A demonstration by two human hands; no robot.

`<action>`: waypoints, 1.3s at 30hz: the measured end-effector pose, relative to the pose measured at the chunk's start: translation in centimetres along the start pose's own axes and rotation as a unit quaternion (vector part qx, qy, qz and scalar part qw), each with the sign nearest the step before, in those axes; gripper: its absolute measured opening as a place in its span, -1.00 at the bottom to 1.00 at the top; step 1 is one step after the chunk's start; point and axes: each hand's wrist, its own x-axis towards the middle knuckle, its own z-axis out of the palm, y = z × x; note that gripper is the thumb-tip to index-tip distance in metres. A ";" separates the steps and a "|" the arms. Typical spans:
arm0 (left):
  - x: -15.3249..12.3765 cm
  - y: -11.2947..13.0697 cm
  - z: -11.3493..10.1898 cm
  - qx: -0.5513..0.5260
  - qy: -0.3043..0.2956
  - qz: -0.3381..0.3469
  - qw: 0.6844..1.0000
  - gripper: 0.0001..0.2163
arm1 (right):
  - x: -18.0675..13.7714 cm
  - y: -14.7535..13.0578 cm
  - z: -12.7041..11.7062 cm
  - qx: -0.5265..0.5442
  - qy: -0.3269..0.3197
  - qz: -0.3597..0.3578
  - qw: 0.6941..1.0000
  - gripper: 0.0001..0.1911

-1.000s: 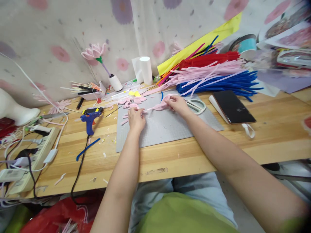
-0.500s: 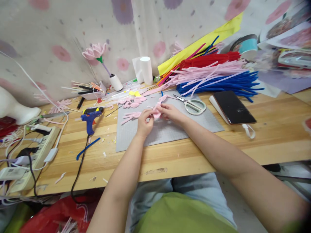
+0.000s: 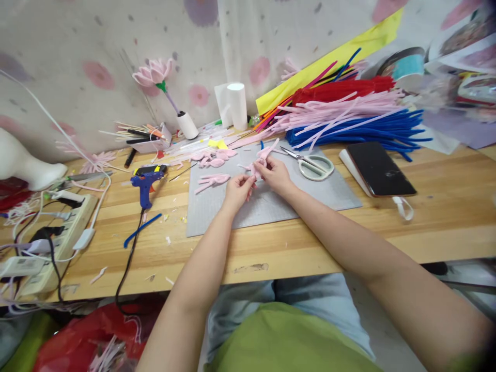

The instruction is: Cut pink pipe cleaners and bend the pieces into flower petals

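Over the grey mat (image 3: pixel 209 214) both hands meet at a bent pink pipe cleaner piece (image 3: pixel 267 151). My right hand (image 3: pixel 276 174) pinches it from the right, and its loops stick up past the fingers. My left hand (image 3: pixel 239 192) has its thumb and finger closed at the piece's lower end; the fingertips partly hide the contact. To the left on the mat lie a pink pipe cleaner bundle (image 3: pixel 214 181) and several pink petal shapes (image 3: pixel 217 158). Scissors (image 3: pixel 314 168) with pale handles rest to the right of my right hand.
Stacked pipe cleaners (image 3: pixel 356 126) in blue, pink and red lie at the back right. A phone (image 3: pixel 380 169) leans at the right. On the left are a blue glue gun (image 3: pixel 145 185), its cord, and a power strip (image 3: pixel 64 243). A pink flower (image 3: pixel 155 75) stands behind.
My left hand has slid slightly down and right along the pink piece, uncovering more of the bundle on the mat. The pink piece is turned more upright. The camera view has shifted slightly.
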 end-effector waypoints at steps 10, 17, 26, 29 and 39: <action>-0.1 0.2 0.4 -0.063 0.030 -0.020 0.997 -0.76 | 0.0 -0.3 0.6 0.070 -0.020 0.063 0.995 -0.70; -0.2 0.2 0.9 -0.146 0.091 0.011 0.985 -0.76 | -0.6 -1.6 1.1 0.234 -0.121 0.168 0.950 -0.67; -0.4 0.3 1.5 -0.204 0.097 -0.001 0.974 -0.76 | -0.5 -2.1 1.1 0.288 -0.176 0.252 0.907 -0.65; -0.3 0.5 1.1 -0.181 0.065 -0.017 0.981 -0.75 | -0.4 -2.1 0.7 0.278 -0.176 0.233 0.915 -0.66; -0.2 0.6 0.4 -0.096 0.075 -0.036 0.992 -0.74 | -0.2 -1.9 0.2 0.196 -0.095 0.206 0.954 -0.68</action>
